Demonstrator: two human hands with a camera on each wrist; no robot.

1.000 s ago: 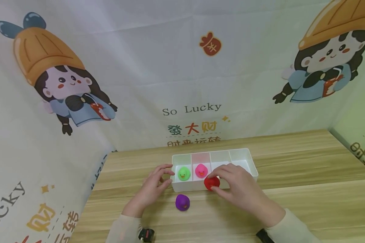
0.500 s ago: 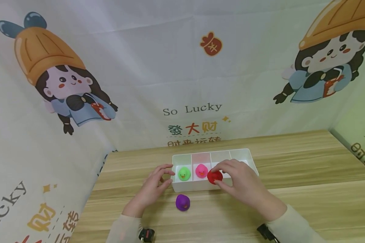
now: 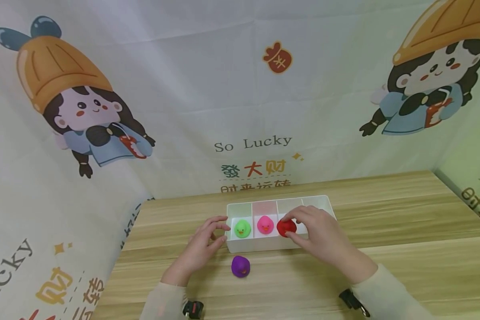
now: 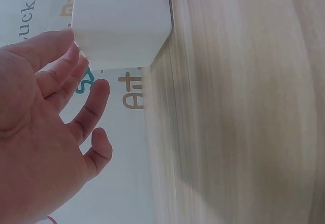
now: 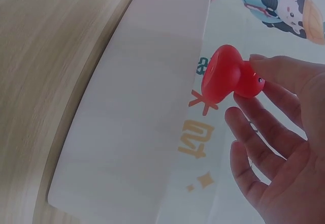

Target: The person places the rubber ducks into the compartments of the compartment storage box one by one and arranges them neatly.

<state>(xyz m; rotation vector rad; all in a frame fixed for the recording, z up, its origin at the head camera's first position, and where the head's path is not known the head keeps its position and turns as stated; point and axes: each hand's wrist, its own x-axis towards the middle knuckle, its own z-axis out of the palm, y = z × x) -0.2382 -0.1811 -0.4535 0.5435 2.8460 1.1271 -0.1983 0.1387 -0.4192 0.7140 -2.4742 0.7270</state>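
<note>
My right hand (image 3: 324,233) pinches a red rubber duck (image 5: 223,75) by its head, between thumb and fingers. In the head view the red duck overlaps the third compartment of a white divided box (image 3: 240,246); in the right wrist view it shows just above the box rim. A green rubber duck (image 3: 242,229) sits in the leftmost compartment and a pink rubber duck (image 3: 266,225) in the second. My left hand (image 3: 204,242) has its relaxed fingers at the box's left end, fingertips right at the rim. A purple rubber duck (image 3: 240,266) lies on the table before the box.
The wooden table (image 3: 396,213) runs back to a printed cloth (image 3: 192,98) that hangs behind and at both sides. Most of the box's rightmost compartment is hidden by my right hand. Black straps (image 3: 193,310) circle both wrists.
My right hand has carried the red duck from in front of the box up and to the right, over the third compartment. The left hand and the other ducks have stayed in place.
</note>
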